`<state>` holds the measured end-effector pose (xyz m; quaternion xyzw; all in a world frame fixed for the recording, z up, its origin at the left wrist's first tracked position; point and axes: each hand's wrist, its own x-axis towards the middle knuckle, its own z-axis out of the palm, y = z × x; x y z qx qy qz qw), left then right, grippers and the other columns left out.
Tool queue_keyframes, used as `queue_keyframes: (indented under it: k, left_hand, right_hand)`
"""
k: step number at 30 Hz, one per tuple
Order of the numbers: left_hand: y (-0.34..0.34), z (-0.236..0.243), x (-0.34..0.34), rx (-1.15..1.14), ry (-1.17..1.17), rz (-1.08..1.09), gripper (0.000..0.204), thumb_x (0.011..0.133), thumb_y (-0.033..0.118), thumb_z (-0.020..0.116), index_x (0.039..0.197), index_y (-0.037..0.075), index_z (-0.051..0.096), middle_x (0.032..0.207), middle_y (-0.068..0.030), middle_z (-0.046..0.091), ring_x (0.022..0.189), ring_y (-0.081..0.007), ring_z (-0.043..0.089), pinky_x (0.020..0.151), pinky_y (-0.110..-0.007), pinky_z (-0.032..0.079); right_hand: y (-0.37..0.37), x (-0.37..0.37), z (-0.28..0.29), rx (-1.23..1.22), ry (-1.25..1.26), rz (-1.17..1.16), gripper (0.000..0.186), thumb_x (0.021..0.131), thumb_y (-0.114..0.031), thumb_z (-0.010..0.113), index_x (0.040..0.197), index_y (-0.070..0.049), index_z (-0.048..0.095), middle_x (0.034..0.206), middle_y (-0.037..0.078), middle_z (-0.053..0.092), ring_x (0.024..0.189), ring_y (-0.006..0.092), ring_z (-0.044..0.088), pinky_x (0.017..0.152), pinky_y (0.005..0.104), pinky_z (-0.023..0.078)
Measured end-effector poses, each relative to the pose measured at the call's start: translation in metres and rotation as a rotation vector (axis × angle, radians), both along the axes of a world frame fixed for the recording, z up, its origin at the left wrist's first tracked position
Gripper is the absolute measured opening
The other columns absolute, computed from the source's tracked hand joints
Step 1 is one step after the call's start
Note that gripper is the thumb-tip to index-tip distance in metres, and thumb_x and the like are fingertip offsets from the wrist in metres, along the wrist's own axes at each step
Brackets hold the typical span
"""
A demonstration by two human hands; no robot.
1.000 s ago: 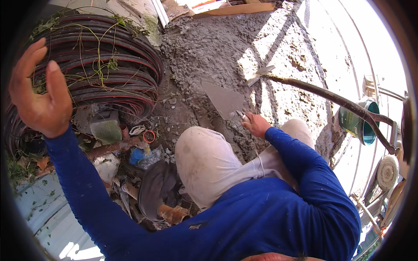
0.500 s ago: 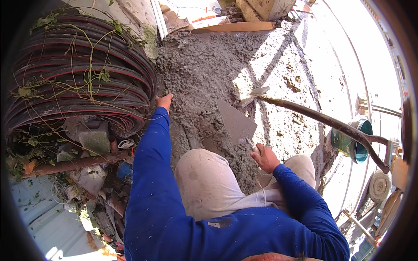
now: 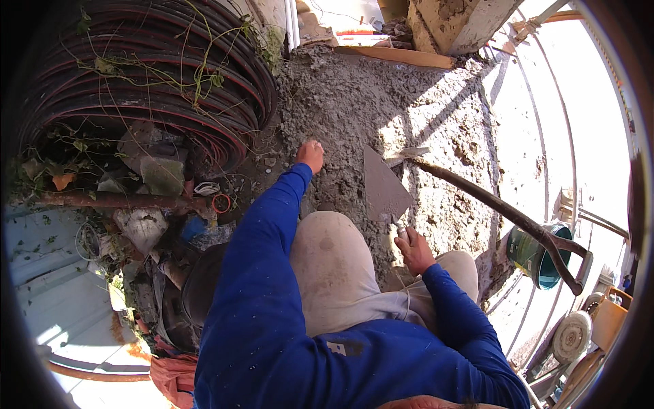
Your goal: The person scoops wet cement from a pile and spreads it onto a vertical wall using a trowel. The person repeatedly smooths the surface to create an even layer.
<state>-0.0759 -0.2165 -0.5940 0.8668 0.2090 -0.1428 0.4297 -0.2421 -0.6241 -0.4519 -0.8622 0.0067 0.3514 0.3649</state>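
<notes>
1. Head view, right hand (image 3: pixel 414 249): it is closed in a fist around the handle of a trowel (image 3: pixel 385 185), just above the person's right knee. The flat, pointed blade runs up and away from the hand and lies on the wet mortar bed (image 3: pixel 436 123), its tip toward the far edge of the bed.
2. Head view, left hand (image 3: pixel 310 155): the arm in a blue sleeve is stretched forward and the hand is pressed down onto the mortar bed near its left edge. The fingers look curled under, but whether they grip anything cannot be told; only the back of the hand shows.
3. The two hands are apart, with the trowel blade lying between them, nearer the right one.
4. The mortar bed is grey, rough and lumpy, part in sun and part in shadow. A wooden plank (image 3: pixel 395 56) borders its far edge, just below a concrete block (image 3: pixel 463 20).
5. A long dark shovel handle (image 3: pixel 497 204) crosses the right part of the bed slantwise, its metal end just beside the trowel's tip.
6. Left of the bed sits a big coil of dark hose (image 3: pixel 150 88) with green creeper over it; rubble and scraps lie below it.
7. Past the right edge stands a green bucket (image 3: pixel 535 255).
8. The person's knees in pale trousers (image 3: pixel 334 273) fill the middle foreground.
</notes>
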Motion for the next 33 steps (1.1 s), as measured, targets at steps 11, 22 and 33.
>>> queue_keyframes:
  k: [11, 22, 33]
  left_hand:
    - [-0.050, 0.193, -0.183, -0.184, -0.173, 0.601, 0.033, 0.107, 0.032, 0.057, 0.095, 0.003, 0.067, 0.082, -0.0091, 0.060, 0.076, -0.0247, 0.058, 0.069, -0.040, 0.045]
    - [-0.059, 0.281, -0.242, -0.679, -0.366, 0.663, 0.028, 0.111, 0.033, 0.055, 0.098, 0.009, 0.061, 0.071, 0.0046, 0.046, 0.061, -0.0061, 0.043, 0.056, -0.028, 0.035]
    - [-0.082, 0.305, -0.269, -0.310, -0.192, 0.314, 0.018, 0.108, 0.018, 0.058, 0.106, 0.002, 0.066, 0.078, -0.0008, 0.064, 0.070, -0.0116, 0.059, 0.067, -0.034, 0.050]
  right_hand:
    - [-0.067, -0.008, 0.131, 0.098, 0.032, 0.133, 0.051, 0.102, -0.049, 0.065, 0.111, 0.001, 0.060, 0.098, 0.029, 0.069, 0.094, 0.0473, 0.068, 0.084, 0.0524, 0.052]
    - [-0.107, -0.004, 0.224, -0.033, 0.104, 0.385, 0.041, 0.099, -0.038, 0.069, 0.105, 0.000, 0.056, 0.079, 0.024, 0.066, 0.071, 0.0396, 0.067, 0.067, 0.0498, 0.052]
    - [-0.109, -0.024, 0.160, -0.057, 0.196, 0.012, 0.027, 0.100, -0.027, 0.067, 0.095, -0.003, 0.054, 0.069, 0.008, 0.060, 0.052, 0.0174, 0.060, 0.047, 0.0356, 0.049]
